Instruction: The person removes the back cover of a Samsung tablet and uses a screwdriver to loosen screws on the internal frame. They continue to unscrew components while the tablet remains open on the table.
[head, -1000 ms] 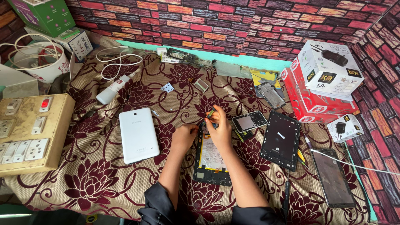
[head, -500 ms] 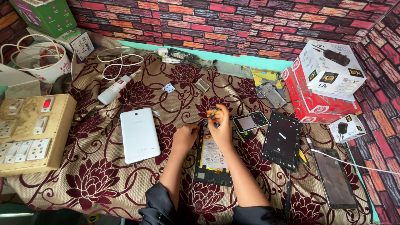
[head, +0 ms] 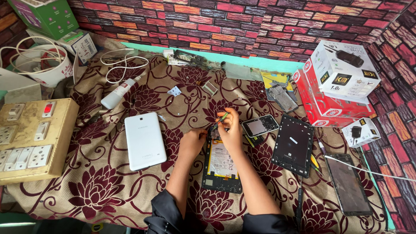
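Note:
An opened tablet body (head: 222,167) with its battery and circuit board showing lies on the patterned cloth in front of me. My left hand (head: 193,141) rests on the tablet's upper left corner, fingers curled against it. My right hand (head: 230,130) is over the tablet's top edge and grips a thin green-handled screwdriver (head: 220,118), with the tip pointing down at the top of the tablet. A white tablet back cover (head: 144,141) lies to the left of my left hand.
A small phone (head: 260,126), a black tablet screen panel (head: 293,144) and a dark phone (head: 348,183) lie to the right. Red and white boxes (head: 336,86) stand at far right. A switchboard (head: 30,138) sits left, with a white spray bottle (head: 119,93) and cables behind.
My right hand has shifted slightly with the screwdriver at the tablet's top edge. My left hand stays on the tablet's corner.

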Tool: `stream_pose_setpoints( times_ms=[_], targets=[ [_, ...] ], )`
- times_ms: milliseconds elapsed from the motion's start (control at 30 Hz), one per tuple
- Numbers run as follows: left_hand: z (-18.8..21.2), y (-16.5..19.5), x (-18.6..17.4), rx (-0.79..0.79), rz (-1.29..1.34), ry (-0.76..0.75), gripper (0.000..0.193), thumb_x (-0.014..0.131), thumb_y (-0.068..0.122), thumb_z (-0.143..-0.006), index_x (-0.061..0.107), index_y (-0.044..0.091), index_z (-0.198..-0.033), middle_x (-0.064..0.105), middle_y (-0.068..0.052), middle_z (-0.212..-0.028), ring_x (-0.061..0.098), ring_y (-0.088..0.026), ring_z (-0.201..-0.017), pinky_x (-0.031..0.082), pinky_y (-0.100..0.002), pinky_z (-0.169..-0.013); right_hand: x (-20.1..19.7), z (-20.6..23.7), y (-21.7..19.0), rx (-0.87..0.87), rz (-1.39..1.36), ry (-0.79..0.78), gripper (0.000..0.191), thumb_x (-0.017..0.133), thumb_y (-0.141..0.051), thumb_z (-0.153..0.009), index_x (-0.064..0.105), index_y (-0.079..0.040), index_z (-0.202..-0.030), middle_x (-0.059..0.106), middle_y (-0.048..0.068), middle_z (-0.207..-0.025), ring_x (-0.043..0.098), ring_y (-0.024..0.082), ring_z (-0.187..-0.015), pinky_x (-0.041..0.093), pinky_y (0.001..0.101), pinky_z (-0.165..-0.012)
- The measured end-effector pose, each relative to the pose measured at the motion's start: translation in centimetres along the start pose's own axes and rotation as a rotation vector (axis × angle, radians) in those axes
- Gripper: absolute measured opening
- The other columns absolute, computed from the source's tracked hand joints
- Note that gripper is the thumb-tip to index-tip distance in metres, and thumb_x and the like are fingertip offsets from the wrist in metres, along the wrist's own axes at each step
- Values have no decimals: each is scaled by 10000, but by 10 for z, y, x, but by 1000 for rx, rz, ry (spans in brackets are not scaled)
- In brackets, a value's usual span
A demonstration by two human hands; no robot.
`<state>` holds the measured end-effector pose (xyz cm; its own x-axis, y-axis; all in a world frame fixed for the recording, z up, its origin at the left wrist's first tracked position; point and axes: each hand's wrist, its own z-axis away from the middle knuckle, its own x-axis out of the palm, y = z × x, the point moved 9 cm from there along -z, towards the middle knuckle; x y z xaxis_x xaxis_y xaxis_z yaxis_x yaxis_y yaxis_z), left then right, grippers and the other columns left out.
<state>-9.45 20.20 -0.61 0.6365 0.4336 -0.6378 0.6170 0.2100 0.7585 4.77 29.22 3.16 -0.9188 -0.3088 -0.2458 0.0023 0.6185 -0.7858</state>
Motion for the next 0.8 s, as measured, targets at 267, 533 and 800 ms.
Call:
stream_pose_setpoints(
  times_ms=[267, 533, 800],
  targets=[
    [-1, 1, 0, 1, 5, 6, 199, 700, 126, -875, 785, 99, -1052, 756, -145, -1031, 745, -320, -873, 582, -415, -792, 3, -1, -4, 15, 60, -26, 662, 640, 95, -924, 363, -60, -1505, 682, 133, -1208, 723, 195, -1024, 604, 303, -813],
    [0, 0, 0, 17, 6, 10, 196, 699, 120, -870, 783, 90, -1044, 754, -154, -1007, 740, -328, -864, 577, -424, -778, 5, 1, 5, 45, 82, -19, 637, 688, 36, -948, 401, -62, -1508, 704, 101, -1171, 723, 178, -1015, 611, 288, -832],
    [0, 4, -2, 27, 14, 10, 214, 708, 108, -855, 781, 76, -1054, 763, -155, -987, 752, -310, -857, 586, -410, -775, 0, 3, 8, 32, 15, 9, 644, 683, 39, -962, 374, -66, -1517, 691, 101, -1164, 695, 153, -974, 584, 270, -797]
  ],
)
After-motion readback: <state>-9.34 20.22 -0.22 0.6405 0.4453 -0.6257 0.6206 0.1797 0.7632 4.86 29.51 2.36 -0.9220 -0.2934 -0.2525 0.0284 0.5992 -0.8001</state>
